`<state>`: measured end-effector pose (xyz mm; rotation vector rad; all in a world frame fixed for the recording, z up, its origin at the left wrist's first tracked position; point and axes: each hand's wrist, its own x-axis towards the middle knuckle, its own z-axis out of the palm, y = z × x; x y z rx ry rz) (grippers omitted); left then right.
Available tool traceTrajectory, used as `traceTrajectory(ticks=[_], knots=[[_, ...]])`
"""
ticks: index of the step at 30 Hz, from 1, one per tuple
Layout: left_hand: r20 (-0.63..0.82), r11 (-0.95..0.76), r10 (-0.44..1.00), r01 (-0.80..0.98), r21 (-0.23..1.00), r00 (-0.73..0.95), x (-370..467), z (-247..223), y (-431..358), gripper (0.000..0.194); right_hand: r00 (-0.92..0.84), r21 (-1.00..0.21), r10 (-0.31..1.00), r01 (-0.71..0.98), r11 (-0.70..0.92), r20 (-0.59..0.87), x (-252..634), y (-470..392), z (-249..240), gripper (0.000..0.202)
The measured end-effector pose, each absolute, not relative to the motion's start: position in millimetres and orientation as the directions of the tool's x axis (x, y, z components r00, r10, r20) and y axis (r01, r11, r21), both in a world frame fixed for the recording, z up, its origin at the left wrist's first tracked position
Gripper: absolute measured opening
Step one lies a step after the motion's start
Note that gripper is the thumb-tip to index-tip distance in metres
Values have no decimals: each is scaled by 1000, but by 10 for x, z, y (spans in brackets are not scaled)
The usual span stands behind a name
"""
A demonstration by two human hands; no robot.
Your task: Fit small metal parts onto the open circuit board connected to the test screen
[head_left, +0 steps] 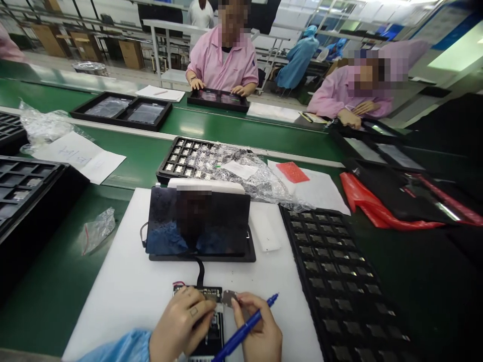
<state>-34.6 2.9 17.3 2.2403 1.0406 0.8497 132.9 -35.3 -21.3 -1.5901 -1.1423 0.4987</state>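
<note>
My right hand (264, 332) pinches a small flat grey module (229, 298) between thumb and fingertip. A blue marker pen (241, 332) lies slantwise across the same hand, held by its fingers. My left hand (186, 319) rests over a black circuit board (218, 327), its fingers drawn together near the board's right edge; whatever they pinch is hidden. From the board a black ribbon cable (200, 271) runs up to a dark screen (198, 221), propped up at a tilt. All of this lies on a white foam mat (113, 296).
On the right is a black tray (324, 301) of several metal-topped modules. Behind the screen, clear plastic wrap (256, 176) partly covers another parts tray (174, 160). Stacked black trays (41, 201) stand left, near a small plastic bag (98, 231). Co-workers in pink (222, 60) sit across the green bench.
</note>
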Motion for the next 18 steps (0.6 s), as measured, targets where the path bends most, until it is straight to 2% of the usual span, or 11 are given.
traceTrajectory(ticks=[11, 18], knots=[[359, -606, 784, 496, 622, 507, -340, 148, 33, 23, 436, -887, 862, 461, 35, 260, 1332, -360, -215, 6], [363, -628, 773, 547, 553, 521, -325, 194, 25, 26, 419, -899, 886, 439, -8, 197, 1322, -340, -189, 7]])
